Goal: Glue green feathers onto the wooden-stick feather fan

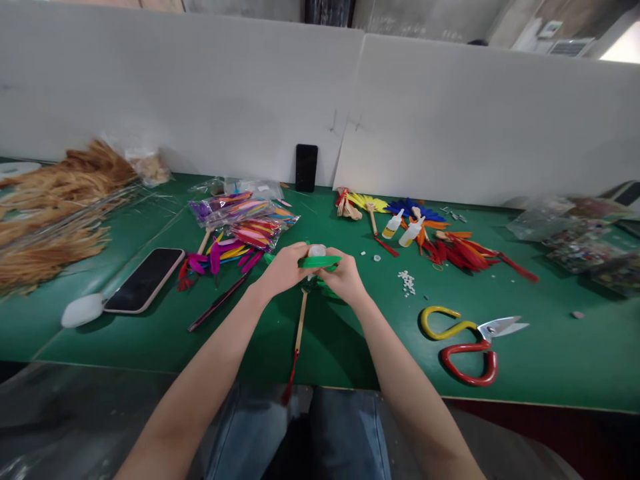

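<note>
Side by side above the green table, my left hand [285, 268] and my right hand [346, 275] are both closed on a bright green feather [320, 262], one at each end. A small whitish round piece [317, 250] shows just behind the feather; what it is I cannot make out. Below my hands lies a fan's thin wooden handle [301, 320], with a red tassel [289, 387] hanging over the table's front edge. More green feathers [330, 291] show under my right hand. My fingers partly hide the fan's head.
Yellow-and-red scissors [473, 337] lie right, near white beads [407, 283] and glue bottles [411, 231]. Feather fans [465, 252] lie behind. Left are bagged feathers [257, 230], a phone [145, 280] and brown fibres [65, 200]. Another phone [306, 168] leans on the white partition [200, 93].
</note>
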A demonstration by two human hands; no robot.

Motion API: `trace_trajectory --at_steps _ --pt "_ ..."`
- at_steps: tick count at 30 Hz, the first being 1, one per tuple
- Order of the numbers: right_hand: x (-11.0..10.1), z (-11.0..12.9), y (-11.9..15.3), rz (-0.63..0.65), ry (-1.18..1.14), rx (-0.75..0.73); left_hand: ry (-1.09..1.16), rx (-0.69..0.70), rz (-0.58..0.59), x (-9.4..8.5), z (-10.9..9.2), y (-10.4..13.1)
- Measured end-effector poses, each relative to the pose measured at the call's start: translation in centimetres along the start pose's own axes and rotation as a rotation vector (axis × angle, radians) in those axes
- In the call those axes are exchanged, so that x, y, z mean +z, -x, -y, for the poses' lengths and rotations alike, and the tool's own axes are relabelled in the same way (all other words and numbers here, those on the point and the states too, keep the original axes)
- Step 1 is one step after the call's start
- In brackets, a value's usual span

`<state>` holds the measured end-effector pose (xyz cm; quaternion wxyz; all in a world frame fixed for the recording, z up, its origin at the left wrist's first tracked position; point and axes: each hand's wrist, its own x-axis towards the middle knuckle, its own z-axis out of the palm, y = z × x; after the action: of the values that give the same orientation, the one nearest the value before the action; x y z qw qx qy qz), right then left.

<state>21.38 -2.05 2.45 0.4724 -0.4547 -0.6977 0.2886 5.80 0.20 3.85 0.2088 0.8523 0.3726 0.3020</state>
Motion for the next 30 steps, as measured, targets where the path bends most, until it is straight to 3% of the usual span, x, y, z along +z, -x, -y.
trace_trajectory --at_steps 12,24,30 --pt "0.2 -0.4 0.1 -0.011 -0.007 -0.013 0.042 -0.032 0.011 -0.3 -0.4 0.2" --pt "0.3 -0.7 0.1 0.002 0.014 -0.047 -0.060 -0.036 -0.014 -0.3 -0.1 0.8" --pt "-0.6 -1.2 0.0 -0.082 -0.038 0.023 -0.065 -0.002 -0.178 -1.0 -0.3 2.1"
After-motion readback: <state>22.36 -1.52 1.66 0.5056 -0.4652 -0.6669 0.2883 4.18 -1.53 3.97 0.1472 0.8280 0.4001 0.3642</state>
